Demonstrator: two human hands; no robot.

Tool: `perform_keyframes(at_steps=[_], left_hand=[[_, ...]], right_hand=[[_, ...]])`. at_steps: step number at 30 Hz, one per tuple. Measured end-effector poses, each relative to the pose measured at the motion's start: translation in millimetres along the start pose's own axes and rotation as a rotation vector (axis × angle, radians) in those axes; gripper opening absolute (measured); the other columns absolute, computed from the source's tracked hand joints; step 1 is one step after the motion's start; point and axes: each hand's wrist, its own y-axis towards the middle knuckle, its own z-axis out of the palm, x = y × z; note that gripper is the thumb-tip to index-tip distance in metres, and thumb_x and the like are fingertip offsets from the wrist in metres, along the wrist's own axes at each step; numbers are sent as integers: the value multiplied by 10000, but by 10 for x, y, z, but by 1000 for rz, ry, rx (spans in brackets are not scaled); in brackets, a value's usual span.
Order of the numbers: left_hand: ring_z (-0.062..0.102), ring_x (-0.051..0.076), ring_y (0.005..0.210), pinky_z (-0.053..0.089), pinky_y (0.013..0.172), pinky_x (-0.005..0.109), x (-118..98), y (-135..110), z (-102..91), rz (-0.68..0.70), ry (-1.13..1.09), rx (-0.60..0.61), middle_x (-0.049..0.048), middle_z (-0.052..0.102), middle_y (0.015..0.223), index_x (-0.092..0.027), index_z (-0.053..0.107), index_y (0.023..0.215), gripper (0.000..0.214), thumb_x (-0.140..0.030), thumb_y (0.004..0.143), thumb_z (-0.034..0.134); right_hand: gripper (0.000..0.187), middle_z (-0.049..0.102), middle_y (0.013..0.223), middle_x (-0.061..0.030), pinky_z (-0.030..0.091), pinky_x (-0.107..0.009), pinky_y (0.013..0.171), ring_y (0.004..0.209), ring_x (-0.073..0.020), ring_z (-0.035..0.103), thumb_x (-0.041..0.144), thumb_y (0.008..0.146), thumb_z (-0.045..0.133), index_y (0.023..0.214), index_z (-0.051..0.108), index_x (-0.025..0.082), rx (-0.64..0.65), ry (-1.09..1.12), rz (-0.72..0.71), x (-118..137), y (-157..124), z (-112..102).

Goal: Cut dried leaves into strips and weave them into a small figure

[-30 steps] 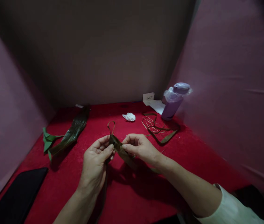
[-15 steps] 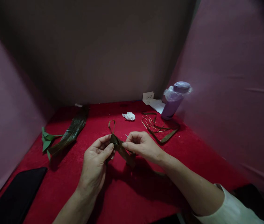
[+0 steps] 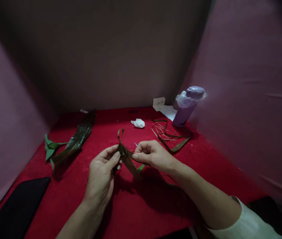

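Between my two hands is a folded dark green-brown leaf strip [image 3: 130, 164], with a thin loop standing up at its top and a tail hanging down. My left hand [image 3: 103, 169] is closed, thumb and fingers pinching the folded part. The thumb and forefinger of my right hand [image 3: 153, 154] grip the strip on its right side. A thin pointed metal tip [image 3: 135, 144] shows beside the right fingers; the rest of it is hidden. A small green piece [image 3: 140, 168] shows below the right fingertips.
Dark leaf strips [image 3: 79, 137] and a folded green leaf [image 3: 50, 146] lie at left. A crumpled white tissue [image 3: 138, 123], thin sticks [image 3: 164, 132], a brown strip [image 3: 179, 145], white papers [image 3: 168, 112] and a purple bottle [image 3: 185, 111] stand or lie beyond. A black flat object [image 3: 18, 205] is front left.
My right hand has shifted slightly right, drawing the strip out from the fold. The hanging tail has swung a little, and the green piece now shows below it. My left hand has barely moved.
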Motion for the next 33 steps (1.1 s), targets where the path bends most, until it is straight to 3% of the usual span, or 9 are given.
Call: perform_keyframes(at_steps=[7,14,22,24,28,30,33], left_hand=[[522,67,569,402,499,161,8,-21,13,13,32,7,10,645,713,-125,660,881,259,-162,634,728],[519,65,563,409,499,167,-23,-53,38,1,24,50,4,636,727,-131,651,864,221,-173,657,716],[521,87,611,408,500,184,-27,-60,50,-26,39,147,24,635,764,-128,660,891,261,-172,642,722],[517,83,601,406,500,183,-26,-60,58,-19,39,130,19,634,755,-131,664,881,263,-177,631,730],[515,69,570,398,503,175,2,-52,50,52,99,61,6,647,724,-149,676,853,225,-203,641,730],[528,72,581,407,521,177,21,-45,40,96,147,57,5,657,729,-164,682,869,229,-215,651,726],[549,81,603,423,545,186,34,-45,31,149,194,50,9,675,765,-181,686,887,233,-227,661,719]], right_hand=[[261,466,560,42,312,-206,488,510,-70,412,351,747,629,659,483,153,90,7,3,53,-20,-33],[228,542,619,9,363,-216,497,540,-98,483,364,783,580,713,502,161,-3,-6,-53,-50,22,24],[155,501,640,27,390,-209,551,577,-85,462,269,829,537,720,500,165,-37,-13,-193,-42,33,64],[142,517,674,19,403,-217,588,613,-92,479,256,861,489,760,531,167,-73,-87,-239,-19,21,58],[118,576,880,-30,407,-275,784,843,-142,523,240,873,488,916,586,189,-291,-388,-438,77,-48,84],[115,570,931,-47,394,-298,824,901,-166,510,232,840,545,943,583,196,-308,-511,-529,129,-81,131],[114,560,925,-54,396,-307,784,880,-179,496,200,806,576,920,567,196,-316,-624,-555,180,-96,201]])
